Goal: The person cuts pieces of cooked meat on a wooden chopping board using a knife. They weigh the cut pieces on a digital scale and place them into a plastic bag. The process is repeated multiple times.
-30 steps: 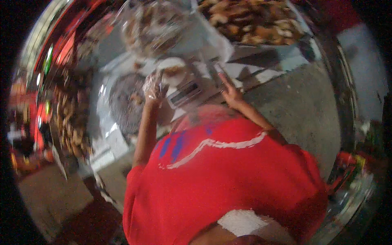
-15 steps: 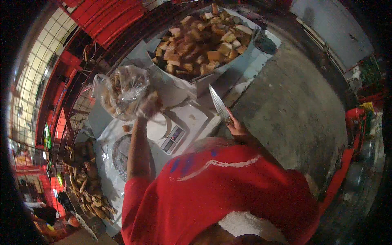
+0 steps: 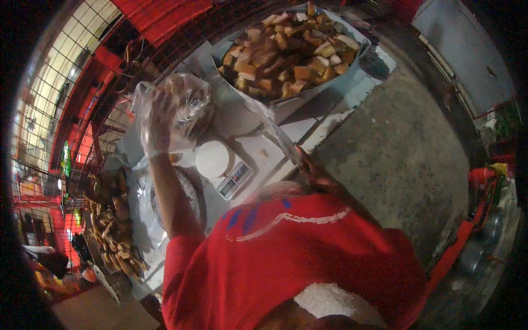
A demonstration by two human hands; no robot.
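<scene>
In my right hand (image 3: 311,168) is a kitchen knife (image 3: 281,138), its blade pointing up and left, beside the white table's edge. My left hand (image 3: 157,124) is at the left side of a clear plastic bag (image 3: 190,104) filled with brownish pieces. Clear plastic overlaps that hand and its fingers are blurred, so I cannot tell whether they grip the bag. Between my hands a white kitchen scale (image 3: 213,159) with a round plate lies on the table, with nothing on the plate. Ahead, a large white-sided container (image 3: 286,104) is heaped with browned, bread-like chunks (image 3: 291,52).
A pile of brown, strip-like pieces (image 3: 113,225) lies to the left. Near my left forearm is a round, silvery-grey thing (image 3: 190,192). Wire mesh (image 3: 60,71) stands along the left. Concrete floor (image 3: 396,148) stretches out on the right, with a pale panel (image 3: 467,55) beyond.
My left hand has moved left and up, from beside the scale to the bag's left side, uncovering the scale plate. The knife in my right hand has tilted further left. The view has shifted slightly.
</scene>
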